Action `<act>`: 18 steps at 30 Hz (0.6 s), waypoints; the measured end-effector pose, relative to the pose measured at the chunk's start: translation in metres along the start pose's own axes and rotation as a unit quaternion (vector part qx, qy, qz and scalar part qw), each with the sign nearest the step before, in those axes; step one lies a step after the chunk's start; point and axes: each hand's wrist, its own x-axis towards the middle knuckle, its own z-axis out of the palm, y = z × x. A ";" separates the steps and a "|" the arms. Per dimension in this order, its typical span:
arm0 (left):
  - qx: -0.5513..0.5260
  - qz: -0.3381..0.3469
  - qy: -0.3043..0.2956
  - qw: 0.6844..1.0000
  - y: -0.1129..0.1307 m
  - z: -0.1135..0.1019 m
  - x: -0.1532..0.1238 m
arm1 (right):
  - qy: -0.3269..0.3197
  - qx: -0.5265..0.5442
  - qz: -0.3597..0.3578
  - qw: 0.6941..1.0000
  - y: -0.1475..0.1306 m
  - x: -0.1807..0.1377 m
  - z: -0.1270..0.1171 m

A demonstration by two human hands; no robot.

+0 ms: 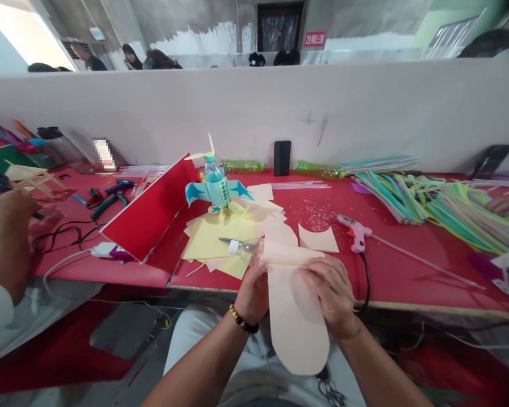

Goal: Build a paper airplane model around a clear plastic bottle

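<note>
A cream paper sheet [299, 322] with a rounded lower end hangs over my lap, and its upper part wraps over a clear plastic bottle. The bottle [249, 245] lies sideways, its white cap pointing left; most of its body is hidden by paper. My left hand [254, 288] is closed around the bottle, thumb against the paper's left edge. At the right, my right hand [331, 291] pinches and presses the paper along the bottle. Beyond the hands, a bottle airplane model [216, 189] with blue wings and a yellow propeller stands on yellow paper sheets [212, 240].
A hot glue gun [356, 232] with a long glue stick lies right, its cable crossing the table edge. A cut paper piece [318, 238] is near it. A red board [148, 209] leans left; a neighbor's hand [8, 209] works beyond. Colored strips [407, 198] cover the right.
</note>
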 end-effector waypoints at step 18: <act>-0.062 -0.027 -0.044 0.997 -0.013 0.011 0.023 | 0.325 0.259 0.391 0.821 0.033 -0.006 -0.001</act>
